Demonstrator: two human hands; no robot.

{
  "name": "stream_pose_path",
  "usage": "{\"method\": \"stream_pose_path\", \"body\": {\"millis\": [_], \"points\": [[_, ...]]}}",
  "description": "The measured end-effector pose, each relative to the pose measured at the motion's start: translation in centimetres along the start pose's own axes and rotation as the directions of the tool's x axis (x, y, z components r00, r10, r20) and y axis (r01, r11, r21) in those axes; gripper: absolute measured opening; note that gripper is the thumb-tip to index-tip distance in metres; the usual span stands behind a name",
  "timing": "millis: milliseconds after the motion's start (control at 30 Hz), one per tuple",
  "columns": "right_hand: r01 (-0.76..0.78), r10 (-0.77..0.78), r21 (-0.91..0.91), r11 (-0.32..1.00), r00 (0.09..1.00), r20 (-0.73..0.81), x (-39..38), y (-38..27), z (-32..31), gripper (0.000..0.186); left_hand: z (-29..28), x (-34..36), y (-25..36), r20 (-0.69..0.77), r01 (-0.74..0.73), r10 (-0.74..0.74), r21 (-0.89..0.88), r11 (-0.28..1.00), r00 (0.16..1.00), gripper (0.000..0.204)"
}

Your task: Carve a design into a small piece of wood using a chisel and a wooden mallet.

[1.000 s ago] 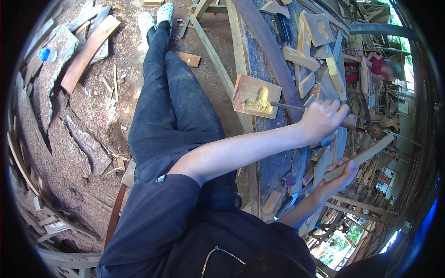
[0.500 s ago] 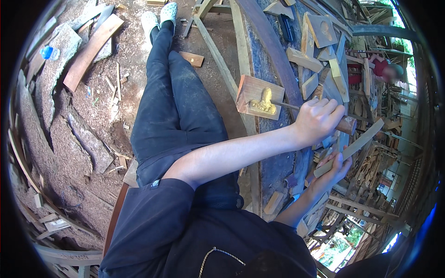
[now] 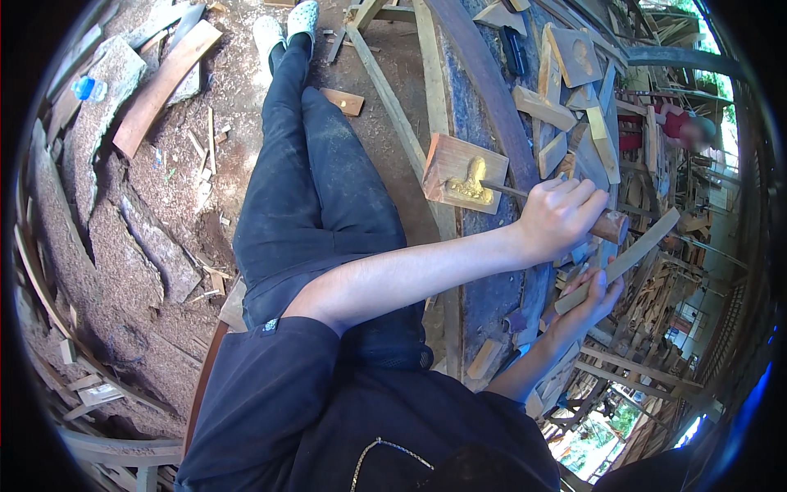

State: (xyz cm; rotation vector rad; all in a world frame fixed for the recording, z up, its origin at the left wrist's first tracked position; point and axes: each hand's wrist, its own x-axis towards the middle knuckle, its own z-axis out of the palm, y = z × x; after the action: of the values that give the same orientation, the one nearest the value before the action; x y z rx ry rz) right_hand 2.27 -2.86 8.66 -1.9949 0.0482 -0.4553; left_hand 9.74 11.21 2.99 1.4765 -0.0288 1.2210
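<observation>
My left hand (image 3: pixel 560 217) is closed round the wooden handle of a chisel (image 3: pixel 611 225). Its thin metal blade points left and touches a yellowish carved figure on a small wooden block (image 3: pixel 459 168). The block lies on a long blue-grey workbench plank (image 3: pixel 492 287). Just below, my right hand (image 3: pixel 592 297) grips a flat wooden stick (image 3: pixel 631 254), which slants up to the right near the chisel's handle end. My legs in dark trousers stretch away to the left of the bench.
Wood offcuts and carved panels (image 3: pixel 574 53) crowd the bench's far side. A plank (image 3: pixel 164 86) and a plastic bottle (image 3: pixel 86 86) lie on the chip-strewn dirt ground at left. Another person (image 3: pixel 684 127) sits far right. Timber is stacked at lower right.
My right hand has tilted the wooden stick more steeply and drawn it a little toward the chisel handle. My left hand keeps the chisel on the carved block.
</observation>
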Motion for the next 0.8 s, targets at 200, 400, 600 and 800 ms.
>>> {"method": "stream_pose_path", "body": {"millis": [200, 400, 600, 800], "points": [[0.066, -0.067, -0.116, 0.991, 0.998, -0.012, 0.8, -2.1, -1.1, 0.064, -0.7, 0.4, -0.7, 0.026, 0.018, -0.016, -0.063, 0.998, 1.0, 0.033], [0.591, -0.594, 0.057, 0.804, 0.802, 0.063, 2.9, -3.5, -3.7, 0.077, -1.3, 0.7, -1.3, -0.009, 0.059, -0.06, -0.084, 0.995, 0.998, 0.042], [0.34, -0.274, -0.265, 0.902, 0.927, 0.255, 4.2, -7.8, -5.9, 0.08, -0.9, 0.5, -1.4, 0.032, 0.099, -0.097, -0.081, 0.992, 0.995, 0.034], [0.401, -0.293, -0.393, 0.827, 0.905, 0.308, 6.1, -5.2, -6.0, 0.064, 0.1, 0.6, -1.9, 0.024, 0.063, -0.062, -0.066, 0.996, 0.998, 0.029]]}}
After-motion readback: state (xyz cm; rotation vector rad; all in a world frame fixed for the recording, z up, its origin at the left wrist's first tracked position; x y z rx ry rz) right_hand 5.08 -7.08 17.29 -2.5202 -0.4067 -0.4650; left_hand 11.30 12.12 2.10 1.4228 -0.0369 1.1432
